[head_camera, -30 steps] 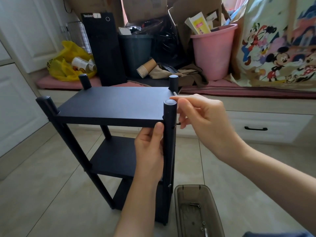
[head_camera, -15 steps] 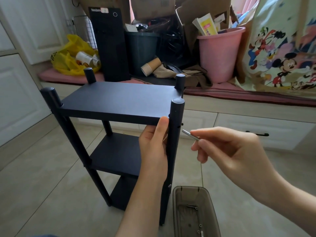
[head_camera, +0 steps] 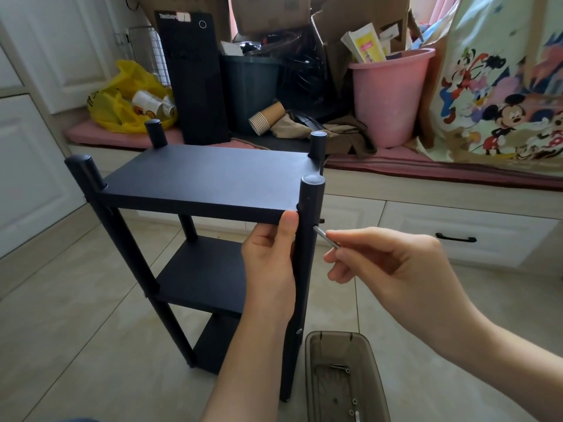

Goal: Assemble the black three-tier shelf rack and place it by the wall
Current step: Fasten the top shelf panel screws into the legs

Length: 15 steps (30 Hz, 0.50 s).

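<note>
A black three-tier rack [head_camera: 207, 178] stands upright on a beige tiled floor [head_camera: 76, 330], before a window seat [head_camera: 426, 190] with white drawers. The left hand [head_camera: 268, 269] grips its near right post [head_camera: 307, 263]. The right hand [head_camera: 390, 263] pinches a thin metal key [head_camera: 326, 237] in its fingers, tip touching that post just under the top shelf. A brown tray [head_camera: 332, 333] of screws sits beside the post's foot. A pink bucket [head_camera: 390, 95] stands on the seat.

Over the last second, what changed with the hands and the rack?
The right hand, pinching a thin metal tool, came down from the top of the nearest post and brought the tool's tip to the post's side, just under the top shelf. The left hand kept gripping that post; the rack stayed upright, the tray beside it on the floor.
</note>
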Each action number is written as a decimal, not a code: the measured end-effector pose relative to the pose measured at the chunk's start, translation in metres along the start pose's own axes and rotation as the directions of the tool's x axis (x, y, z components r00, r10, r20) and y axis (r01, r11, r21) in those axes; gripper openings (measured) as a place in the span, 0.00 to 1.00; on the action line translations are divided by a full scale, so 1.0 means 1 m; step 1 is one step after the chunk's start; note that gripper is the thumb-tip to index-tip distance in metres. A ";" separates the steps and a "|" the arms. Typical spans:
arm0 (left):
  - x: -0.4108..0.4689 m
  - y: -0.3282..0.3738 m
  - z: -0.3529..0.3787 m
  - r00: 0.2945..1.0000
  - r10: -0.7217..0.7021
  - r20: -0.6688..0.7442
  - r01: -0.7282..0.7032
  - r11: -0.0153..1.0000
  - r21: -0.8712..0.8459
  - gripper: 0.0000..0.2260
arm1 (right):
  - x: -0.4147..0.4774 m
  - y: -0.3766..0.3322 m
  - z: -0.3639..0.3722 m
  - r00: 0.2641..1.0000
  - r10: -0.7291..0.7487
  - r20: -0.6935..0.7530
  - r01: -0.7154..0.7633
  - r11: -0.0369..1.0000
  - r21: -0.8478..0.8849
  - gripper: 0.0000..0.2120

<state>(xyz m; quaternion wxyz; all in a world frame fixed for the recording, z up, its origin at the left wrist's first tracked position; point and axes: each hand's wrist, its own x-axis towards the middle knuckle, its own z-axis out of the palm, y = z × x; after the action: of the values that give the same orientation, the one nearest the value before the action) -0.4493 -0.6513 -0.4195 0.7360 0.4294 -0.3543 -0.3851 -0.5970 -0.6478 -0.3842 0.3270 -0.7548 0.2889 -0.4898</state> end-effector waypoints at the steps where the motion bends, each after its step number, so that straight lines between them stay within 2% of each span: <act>1: 0.000 0.000 0.000 1.000 0.002 -0.002 -0.002 1.000 -0.002 0.15 | 0.000 0.000 0.000 1.000 -0.004 -0.006 0.004 1.000 -0.011 0.12; 5: 0.000 0.000 -0.001 1.000 0.014 0.001 -0.014 1.000 -0.014 0.15 | 0.002 0.000 0.004 0.999 0.004 -0.037 -0.004 1.000 0.003 0.11; 15: 0.000 0.000 -0.003 0.999 0.020 0.031 -0.016 0.991 -0.132 0.10 | 0.008 0.007 0.019 0.990 0.127 -0.054 -0.117 0.979 0.169 0.08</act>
<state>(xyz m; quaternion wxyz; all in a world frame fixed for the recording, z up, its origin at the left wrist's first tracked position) -0.4470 -0.6504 -0.4200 0.7605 0.3706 -0.3438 -0.4077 -0.5774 -0.6539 -0.3907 0.4083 -0.6898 0.3034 -0.5151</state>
